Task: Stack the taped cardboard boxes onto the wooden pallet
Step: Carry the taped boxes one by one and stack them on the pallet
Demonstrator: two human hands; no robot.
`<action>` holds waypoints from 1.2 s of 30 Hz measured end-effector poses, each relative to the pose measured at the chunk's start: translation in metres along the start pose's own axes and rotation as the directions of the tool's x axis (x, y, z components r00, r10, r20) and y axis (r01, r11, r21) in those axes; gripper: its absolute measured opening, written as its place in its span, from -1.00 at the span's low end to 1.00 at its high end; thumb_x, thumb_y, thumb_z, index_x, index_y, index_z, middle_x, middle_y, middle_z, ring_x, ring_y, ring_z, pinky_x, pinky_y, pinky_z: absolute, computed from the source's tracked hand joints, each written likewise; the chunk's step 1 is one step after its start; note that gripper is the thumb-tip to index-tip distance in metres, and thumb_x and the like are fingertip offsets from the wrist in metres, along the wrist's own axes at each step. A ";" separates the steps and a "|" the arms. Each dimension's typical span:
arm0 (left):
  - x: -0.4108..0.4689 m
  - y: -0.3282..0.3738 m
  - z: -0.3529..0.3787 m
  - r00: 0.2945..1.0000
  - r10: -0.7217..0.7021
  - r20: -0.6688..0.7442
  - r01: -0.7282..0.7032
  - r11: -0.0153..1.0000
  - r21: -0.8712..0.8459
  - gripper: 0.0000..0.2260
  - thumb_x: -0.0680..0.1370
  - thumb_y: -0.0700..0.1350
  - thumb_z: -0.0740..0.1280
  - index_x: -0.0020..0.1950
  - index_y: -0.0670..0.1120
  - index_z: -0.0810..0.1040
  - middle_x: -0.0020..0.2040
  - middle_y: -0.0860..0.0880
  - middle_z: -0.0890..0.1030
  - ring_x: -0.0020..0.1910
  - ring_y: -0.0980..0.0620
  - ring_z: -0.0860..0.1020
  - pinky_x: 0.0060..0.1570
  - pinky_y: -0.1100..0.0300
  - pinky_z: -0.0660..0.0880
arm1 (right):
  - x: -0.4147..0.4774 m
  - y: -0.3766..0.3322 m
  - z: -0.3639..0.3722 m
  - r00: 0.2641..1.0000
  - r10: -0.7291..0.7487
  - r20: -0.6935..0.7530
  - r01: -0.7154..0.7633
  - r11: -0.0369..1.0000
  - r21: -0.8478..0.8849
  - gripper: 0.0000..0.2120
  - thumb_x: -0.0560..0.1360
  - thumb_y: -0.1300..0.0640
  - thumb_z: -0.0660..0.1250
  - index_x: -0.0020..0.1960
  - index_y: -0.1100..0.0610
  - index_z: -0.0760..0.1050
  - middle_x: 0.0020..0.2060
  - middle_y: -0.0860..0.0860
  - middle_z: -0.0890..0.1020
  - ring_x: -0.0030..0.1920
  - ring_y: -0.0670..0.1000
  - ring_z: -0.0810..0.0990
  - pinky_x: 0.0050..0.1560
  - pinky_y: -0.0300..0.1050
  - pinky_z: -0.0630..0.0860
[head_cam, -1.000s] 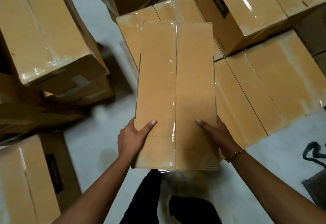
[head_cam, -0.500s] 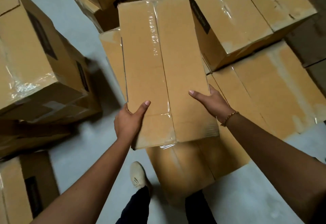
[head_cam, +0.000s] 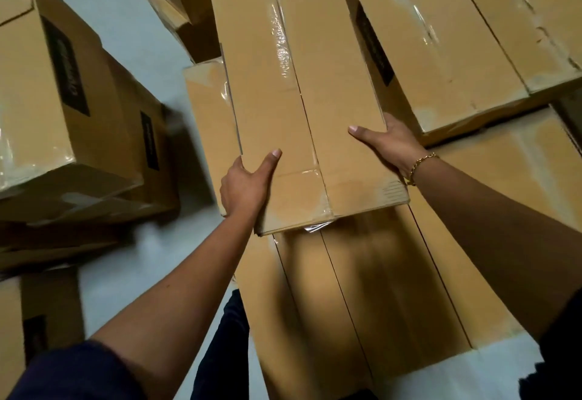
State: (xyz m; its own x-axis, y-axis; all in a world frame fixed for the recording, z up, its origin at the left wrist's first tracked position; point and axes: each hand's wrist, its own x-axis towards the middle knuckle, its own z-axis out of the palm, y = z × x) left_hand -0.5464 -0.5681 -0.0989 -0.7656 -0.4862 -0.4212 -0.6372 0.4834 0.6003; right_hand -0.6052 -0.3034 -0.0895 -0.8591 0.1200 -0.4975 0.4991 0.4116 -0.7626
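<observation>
I see a pale grey floor (head_cam: 132, 31), blurred in places and shadowed at the left. A gold chain bracelet (head_cam: 420, 165) shows right of centre. 1 dark navy sleeve (head_cam: 78, 371) fills the lower left corner, with dark trousers (head_cam: 222, 352) beside it.

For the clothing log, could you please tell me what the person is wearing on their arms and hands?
The left hand and right hand are bare, without gloves. A gold chain bracelet sits on the right wrist. The dark sleeves leave the forearms bare.
</observation>
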 end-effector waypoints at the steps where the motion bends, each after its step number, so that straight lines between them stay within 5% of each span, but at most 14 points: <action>1: 0.009 0.001 0.004 1.000 -0.005 0.006 0.005 1.000 -0.003 -0.06 0.40 0.52 0.32 0.56 -0.11 0.39 0.46 -0.17 0.51 0.45 -0.22 0.43 0.37 -0.08 0.39 | 0.009 0.000 0.002 1.000 0.004 -0.003 -0.004 1.000 0.012 -0.17 0.29 -0.37 0.54 0.44 0.01 0.47 0.30 -0.08 0.62 0.29 -0.01 0.58 0.42 0.08 0.46; 12: 0.084 -0.009 0.037 0.997 -0.073 0.021 0.073 0.997 0.015 -0.05 0.40 0.53 0.31 0.57 -0.10 0.36 0.42 -0.19 0.54 0.42 -0.24 0.46 0.34 -0.08 0.42 | 0.109 0.025 0.036 0.988 0.134 0.076 -0.132 0.991 -0.032 0.17 0.09 -0.61 0.48 0.56 -0.11 0.30 0.49 -0.04 0.46 0.47 0.12 0.43 0.45 0.24 0.40; 19: 0.095 -0.027 0.051 0.994 -0.091 0.056 0.089 0.995 0.046 -0.04 0.39 0.56 0.27 0.59 -0.06 0.33 0.40 -0.17 0.56 0.40 -0.24 0.48 0.32 -0.11 0.46 | 0.113 0.040 0.054 0.990 0.135 0.049 -0.133 0.990 -0.036 -0.08 0.45 -0.30 0.46 0.64 0.02 0.16 0.59 0.04 0.29 0.56 0.13 0.27 0.48 0.06 0.28; 25: 0.091 -0.053 0.049 0.979 -0.102 0.178 0.129 0.981 -0.148 -0.04 0.34 0.56 0.35 0.60 0.05 0.30 0.48 -0.01 0.49 0.45 -0.13 0.44 0.43 -0.11 0.39 | 0.099 0.059 0.057 0.987 0.155 0.039 -0.154 0.988 -0.025 0.02 0.33 -0.52 0.41 0.61 -0.01 0.25 0.54 0.01 0.37 0.53 0.15 0.35 0.50 0.17 0.34; 28: 0.081 -0.062 0.047 0.952 -0.144 0.270 0.224 0.929 -0.295 -0.10 0.28 0.49 0.49 0.52 0.12 0.40 0.38 0.11 0.57 0.34 -0.01 0.54 0.42 -0.10 0.43 | 0.077 0.077 0.054 0.963 0.253 0.088 -0.258 0.965 0.045 0.05 0.29 -0.53 0.44 0.60 -0.01 0.26 0.53 0.03 0.40 0.50 0.18 0.39 0.45 0.25 0.39; 31: 0.076 -0.064 0.048 0.936 -0.156 0.316 0.265 0.904 -0.337 -0.27 0.28 0.42 0.54 0.37 0.16 0.49 0.21 0.15 0.65 0.19 0.04 0.61 0.34 -0.08 0.50 | 0.045 0.099 0.050 0.894 0.438 0.091 -0.447 0.868 0.215 -0.12 0.35 -0.42 0.46 0.54 -0.05 0.32 0.42 0.03 0.46 0.38 0.19 0.44 0.29 0.33 0.48; 36: 0.074 -0.058 0.053 0.956 -0.153 0.251 0.233 0.916 -0.327 -0.29 0.26 0.42 0.53 0.31 0.12 0.56 0.13 0.14 0.69 0.13 0.03 0.64 0.27 -0.10 0.55 | 0.001 0.118 0.071 0.841 0.504 0.195 -0.523 0.670 0.526 -0.39 0.30 -0.28 0.49 0.28 -0.09 0.51 0.25 0.04 0.60 0.23 0.15 0.58 0.05 0.15 0.61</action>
State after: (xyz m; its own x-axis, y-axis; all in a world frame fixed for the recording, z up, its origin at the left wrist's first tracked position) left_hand -0.5707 -0.5931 -0.2009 -0.6563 -0.3558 -0.6653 -0.7329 0.0914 0.6742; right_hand -0.5390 -0.3194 -0.2092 -0.4493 0.1321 -0.8836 0.8438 -0.2622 -0.4683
